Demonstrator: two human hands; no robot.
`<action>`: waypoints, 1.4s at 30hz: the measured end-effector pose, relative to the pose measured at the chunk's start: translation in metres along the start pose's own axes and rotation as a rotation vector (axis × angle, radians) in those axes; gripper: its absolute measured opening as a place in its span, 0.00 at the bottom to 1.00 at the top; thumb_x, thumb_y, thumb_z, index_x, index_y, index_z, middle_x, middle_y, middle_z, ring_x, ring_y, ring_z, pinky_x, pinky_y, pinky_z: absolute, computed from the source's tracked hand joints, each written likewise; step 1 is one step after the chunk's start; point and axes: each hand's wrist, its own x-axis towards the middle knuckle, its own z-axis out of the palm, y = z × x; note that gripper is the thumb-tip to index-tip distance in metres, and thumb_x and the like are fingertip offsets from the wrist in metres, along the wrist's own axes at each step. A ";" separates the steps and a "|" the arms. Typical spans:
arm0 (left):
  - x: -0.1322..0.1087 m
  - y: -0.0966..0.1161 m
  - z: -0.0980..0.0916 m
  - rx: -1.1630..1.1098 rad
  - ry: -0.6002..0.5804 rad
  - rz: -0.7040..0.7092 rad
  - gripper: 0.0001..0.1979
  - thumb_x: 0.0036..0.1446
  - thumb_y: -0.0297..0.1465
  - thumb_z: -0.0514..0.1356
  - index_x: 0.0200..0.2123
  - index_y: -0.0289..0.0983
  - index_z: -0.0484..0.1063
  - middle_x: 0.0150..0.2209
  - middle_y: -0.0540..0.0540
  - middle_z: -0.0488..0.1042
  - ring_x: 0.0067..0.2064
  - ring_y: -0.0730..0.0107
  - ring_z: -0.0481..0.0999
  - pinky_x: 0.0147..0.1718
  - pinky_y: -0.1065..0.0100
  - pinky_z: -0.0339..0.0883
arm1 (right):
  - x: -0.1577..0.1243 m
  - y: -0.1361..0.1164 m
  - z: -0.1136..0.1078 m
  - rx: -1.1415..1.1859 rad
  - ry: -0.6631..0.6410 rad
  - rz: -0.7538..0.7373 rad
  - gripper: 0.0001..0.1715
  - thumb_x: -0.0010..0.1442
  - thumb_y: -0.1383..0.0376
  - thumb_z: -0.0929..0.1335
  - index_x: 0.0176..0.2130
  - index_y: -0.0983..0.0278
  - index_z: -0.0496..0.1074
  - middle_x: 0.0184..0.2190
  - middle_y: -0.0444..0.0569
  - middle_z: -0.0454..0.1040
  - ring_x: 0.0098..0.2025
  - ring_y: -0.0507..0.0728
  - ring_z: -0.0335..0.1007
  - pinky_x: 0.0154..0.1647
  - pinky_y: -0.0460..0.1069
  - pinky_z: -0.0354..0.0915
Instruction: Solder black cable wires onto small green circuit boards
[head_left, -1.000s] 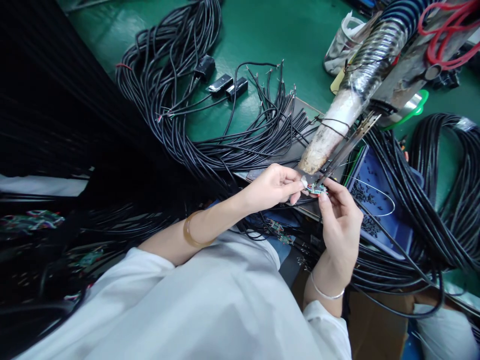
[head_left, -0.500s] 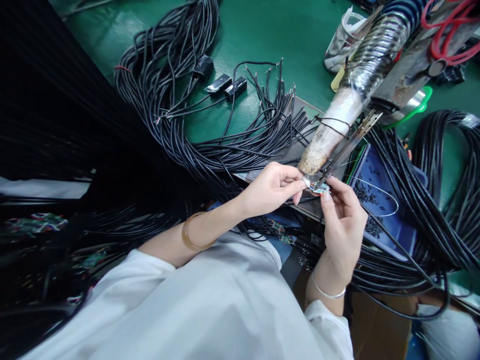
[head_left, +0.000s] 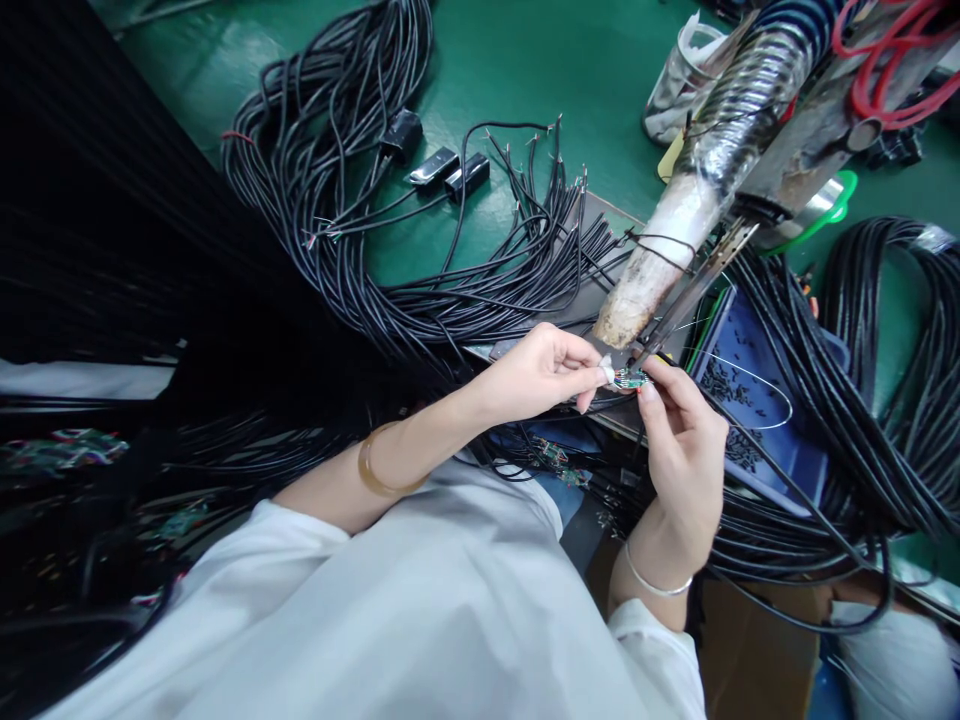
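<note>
My left hand [head_left: 551, 372] is closed, thumb and forefinger pinching the end of a cable with thin coloured wires; something white covers a fingertip. Those wires meet a small green circuit board [head_left: 634, 380], which the closed fingers of my right hand [head_left: 679, 420] grip at its right end. Just above the board is the tip of a soldering iron [head_left: 671, 300], fixed on a slanted stand. A whitish, scorched fume hose [head_left: 637, 290] ends close over my left fingertips. Fine solder wire [head_left: 757, 375] loops out to the right of the iron.
A big bundle of black cables [head_left: 322, 180] with stripped ends lies across the green table [head_left: 510, 60]. To the right, a blue tray [head_left: 787, 480] holds small black pieces, with more coiled cables [head_left: 900, 400] over and beside it. A clear cup [head_left: 679, 85] stands at the back.
The board between my hands has shifted slightly and lies flatter, its coloured wires showing more plainly. Both hands keep their hold; the whole view has moved a little.
</note>
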 end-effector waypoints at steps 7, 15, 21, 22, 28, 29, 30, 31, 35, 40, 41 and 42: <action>-0.002 -0.004 0.005 0.110 0.082 0.041 0.16 0.60 0.31 0.61 0.21 0.30 0.72 0.20 0.47 0.73 0.22 0.80 0.65 0.23 0.76 0.57 | 0.001 0.001 0.002 -0.027 0.012 -0.044 0.15 0.68 0.59 0.68 0.52 0.57 0.77 0.48 0.49 0.78 0.48 0.55 0.76 0.46 0.50 0.73; -0.004 -0.004 0.009 0.218 0.171 0.150 0.15 0.60 0.29 0.60 0.21 0.31 0.72 0.20 0.49 0.72 0.23 0.79 0.67 0.24 0.76 0.59 | 0.004 -0.002 0.004 -0.011 0.028 -0.051 0.15 0.68 0.59 0.68 0.51 0.58 0.78 0.47 0.50 0.78 0.47 0.56 0.76 0.45 0.51 0.73; -0.005 0.000 0.010 0.270 0.200 0.177 0.15 0.60 0.27 0.59 0.21 0.31 0.73 0.21 0.49 0.73 0.24 0.78 0.68 0.26 0.76 0.61 | 0.007 -0.003 0.003 0.005 0.036 -0.060 0.14 0.67 0.59 0.69 0.50 0.56 0.79 0.46 0.48 0.79 0.45 0.55 0.76 0.44 0.50 0.75; -0.005 0.001 0.010 0.282 0.207 0.180 0.15 0.60 0.27 0.59 0.21 0.32 0.73 0.21 0.49 0.73 0.24 0.78 0.68 0.26 0.76 0.61 | 0.007 -0.002 0.002 0.001 0.041 -0.058 0.14 0.66 0.59 0.69 0.50 0.56 0.79 0.46 0.48 0.79 0.46 0.55 0.76 0.44 0.51 0.75; -0.006 0.003 0.010 0.325 0.224 0.187 0.15 0.61 0.28 0.59 0.21 0.32 0.74 0.21 0.49 0.74 0.24 0.77 0.68 0.27 0.74 0.61 | 0.007 -0.002 0.003 0.004 0.049 -0.041 0.14 0.66 0.58 0.69 0.49 0.56 0.79 0.46 0.49 0.80 0.46 0.56 0.77 0.47 0.53 0.75; -0.006 0.003 0.010 0.328 0.225 0.188 0.15 0.61 0.28 0.59 0.21 0.32 0.74 0.21 0.48 0.74 0.25 0.76 0.69 0.27 0.74 0.61 | 0.008 -0.002 0.003 0.009 0.049 -0.041 0.14 0.66 0.58 0.70 0.49 0.57 0.79 0.46 0.49 0.80 0.46 0.56 0.77 0.47 0.53 0.75; -0.006 0.003 0.010 0.330 0.227 0.190 0.15 0.61 0.28 0.59 0.21 0.32 0.75 0.22 0.48 0.74 0.25 0.76 0.69 0.27 0.74 0.61 | 0.008 -0.002 0.003 0.014 0.048 -0.041 0.14 0.66 0.58 0.70 0.49 0.57 0.79 0.47 0.49 0.80 0.47 0.56 0.77 0.48 0.53 0.75; -0.006 0.002 0.010 0.331 0.228 0.192 0.15 0.61 0.28 0.59 0.22 0.32 0.75 0.22 0.48 0.75 0.25 0.76 0.69 0.27 0.74 0.61 | 0.008 -0.002 0.003 0.018 0.047 -0.045 0.14 0.66 0.58 0.70 0.49 0.57 0.79 0.47 0.49 0.80 0.47 0.56 0.77 0.49 0.53 0.75; -0.007 0.001 0.010 0.335 0.231 0.201 0.15 0.62 0.28 0.59 0.22 0.32 0.75 0.22 0.49 0.74 0.25 0.77 0.68 0.27 0.74 0.61 | 0.009 -0.001 0.003 0.022 0.046 -0.061 0.14 0.66 0.59 0.70 0.50 0.56 0.79 0.47 0.48 0.80 0.48 0.56 0.76 0.52 0.54 0.74; -0.009 -0.003 0.011 0.384 0.235 0.197 0.15 0.62 0.28 0.59 0.22 0.32 0.75 0.21 0.50 0.72 0.25 0.77 0.67 0.27 0.74 0.59 | 0.007 -0.001 0.001 -0.013 0.011 -0.065 0.15 0.67 0.58 0.69 0.50 0.57 0.79 0.46 0.50 0.79 0.47 0.56 0.76 0.48 0.52 0.74; -0.009 -0.003 0.011 0.387 0.231 0.196 0.16 0.62 0.29 0.59 0.22 0.32 0.75 0.21 0.50 0.72 0.25 0.77 0.67 0.27 0.74 0.59 | 0.006 -0.001 0.001 -0.022 0.004 -0.066 0.15 0.67 0.58 0.69 0.51 0.57 0.79 0.46 0.49 0.79 0.47 0.56 0.76 0.48 0.52 0.74; -0.010 -0.004 0.011 0.385 0.228 0.196 0.16 0.62 0.29 0.59 0.22 0.32 0.75 0.21 0.50 0.73 0.25 0.76 0.67 0.27 0.74 0.59 | 0.006 -0.001 0.001 -0.029 0.001 -0.067 0.15 0.67 0.58 0.68 0.51 0.57 0.79 0.46 0.49 0.79 0.47 0.56 0.76 0.48 0.52 0.74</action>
